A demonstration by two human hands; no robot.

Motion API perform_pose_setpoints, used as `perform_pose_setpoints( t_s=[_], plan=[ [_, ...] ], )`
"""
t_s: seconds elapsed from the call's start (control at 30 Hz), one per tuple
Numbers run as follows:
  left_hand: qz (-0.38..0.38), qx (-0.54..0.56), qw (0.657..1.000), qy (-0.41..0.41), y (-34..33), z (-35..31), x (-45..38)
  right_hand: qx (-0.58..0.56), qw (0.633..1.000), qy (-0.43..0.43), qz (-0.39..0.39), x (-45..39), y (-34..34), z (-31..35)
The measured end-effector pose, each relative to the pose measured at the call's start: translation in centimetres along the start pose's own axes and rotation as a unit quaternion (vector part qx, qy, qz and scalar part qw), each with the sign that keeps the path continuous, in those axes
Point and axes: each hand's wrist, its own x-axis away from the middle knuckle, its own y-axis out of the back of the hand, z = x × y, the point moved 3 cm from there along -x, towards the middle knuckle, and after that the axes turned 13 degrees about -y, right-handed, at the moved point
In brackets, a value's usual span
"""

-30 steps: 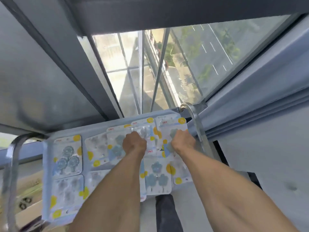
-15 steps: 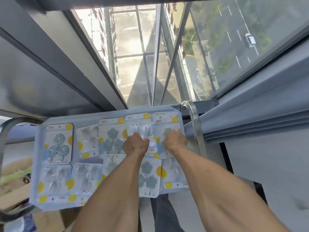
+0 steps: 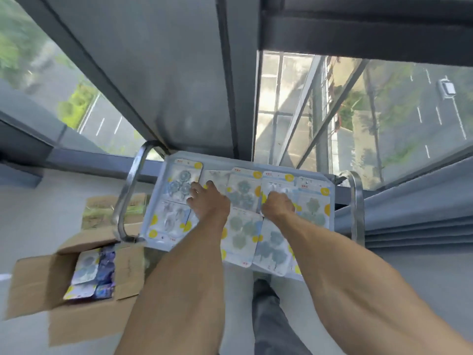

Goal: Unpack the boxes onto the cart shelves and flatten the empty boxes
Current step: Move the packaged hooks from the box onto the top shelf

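Box [image 3: 76, 285] lies open, packets inside; cart shelf [image 3: 163, 201] holds flat packets [image 3: 243, 234]. My left hand [image 3: 210, 201] fingers spread, right hand [image 3: 277, 204] fingers curled, pressing them.

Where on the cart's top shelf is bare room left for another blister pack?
Little room: packs overlap across the top shelf, two overhanging its near edge. Only a bare strip shows along the far rim. Both hands, left and right, rest mid-shelf.
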Motion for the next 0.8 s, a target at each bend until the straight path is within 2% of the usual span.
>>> perform_pose_setpoints(
  t_s=[0.17,0.3,0.5,0.63,0.8],
  plan=[
    [-0.046,0.082,0.994,0.06,2.4,15.0,7.9,0.026,0.993,0.109,0.033,10.6,-7.9,9.0],
    [-0.05,0.126,0.986,0.1,3.1,27.8,15.3,0.018,0.99,0.139,0.031,19.9,-17.5,14.7],
    [-0.039,0.124,0.98,0.153,2.7,45.6,23.6,0.075,0.978,0.194,0.012,32.7,-31.4,22.2],
    [-0.023,0.137,0.971,0.192,0.9,53.8,24.8,0.116,0.968,0.221,-0.006,36.4,-37.9,26.3],
    [0.001,0.136,0.97,0.203,-3.0,61.9,21.0,0.13,0.966,0.222,0.007,34.4,-44.8,31.4]
  ],
)
